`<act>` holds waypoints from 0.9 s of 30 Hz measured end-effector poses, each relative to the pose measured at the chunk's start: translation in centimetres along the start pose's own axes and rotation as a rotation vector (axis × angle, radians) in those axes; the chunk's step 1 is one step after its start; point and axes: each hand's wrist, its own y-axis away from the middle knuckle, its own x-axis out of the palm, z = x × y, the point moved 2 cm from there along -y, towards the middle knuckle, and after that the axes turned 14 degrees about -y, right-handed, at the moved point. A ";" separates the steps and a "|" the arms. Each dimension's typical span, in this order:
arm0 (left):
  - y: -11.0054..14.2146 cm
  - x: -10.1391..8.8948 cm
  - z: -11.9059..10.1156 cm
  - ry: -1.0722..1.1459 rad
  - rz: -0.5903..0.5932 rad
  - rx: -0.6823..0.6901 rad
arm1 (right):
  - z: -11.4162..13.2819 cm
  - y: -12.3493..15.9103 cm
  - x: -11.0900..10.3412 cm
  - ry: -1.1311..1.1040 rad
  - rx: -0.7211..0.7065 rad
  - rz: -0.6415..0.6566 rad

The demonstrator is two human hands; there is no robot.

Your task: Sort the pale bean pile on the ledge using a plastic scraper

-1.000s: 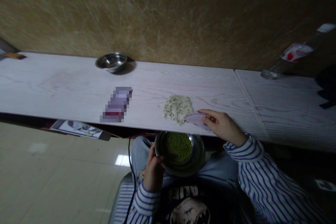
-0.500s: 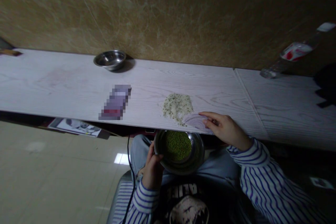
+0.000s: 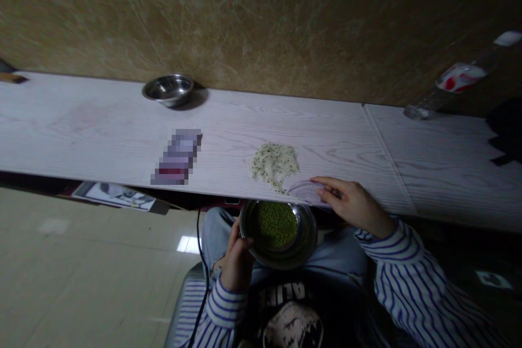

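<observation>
My left hand (image 3: 237, 261) grips the left rim of a metal bowl (image 3: 306, 247), which sits at my lap just below the table's front edge. Green beans (image 3: 278, 223), which look like mung beans, cover the bottom of the bowl. My right hand (image 3: 346, 198) pinches a clear, half-round protractor (image 3: 305, 190) that lies low over the table edge, above the bowl. Left of the protractor, close to its tip, a spread-out pile of white rice-like grains mixed with green beans (image 3: 274, 163) lies on the table.
On the pale wood-grain table (image 3: 228, 119), a second metal bowl (image 3: 169, 91) stands near the wall. A pixelated flat object (image 3: 177, 157) lies left of the pile. A clear bottle (image 3: 459, 79) stands at the right. A black cable (image 3: 199, 261) hangs beside my left arm.
My right hand and the protractor have shifted very slightly right, away from the pile. My left hand keeps its grip on the bowl. The whole view has tilted a little.
</observation>
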 end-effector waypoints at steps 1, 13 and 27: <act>0.0 0.0 0.0 -0.001 -0.004 -0.002 | 0.0 0.0 0.0 -0.001 -0.001 0.003; 0.0 0.0 0.0 0.013 -0.003 -0.025 | 0.0 0.5 0.2 -0.016 0.004 0.017; 0.2 0.1 -0.3 0.015 0.000 -0.023 | 0.8 -0.1 1.2 0.001 -0.006 0.036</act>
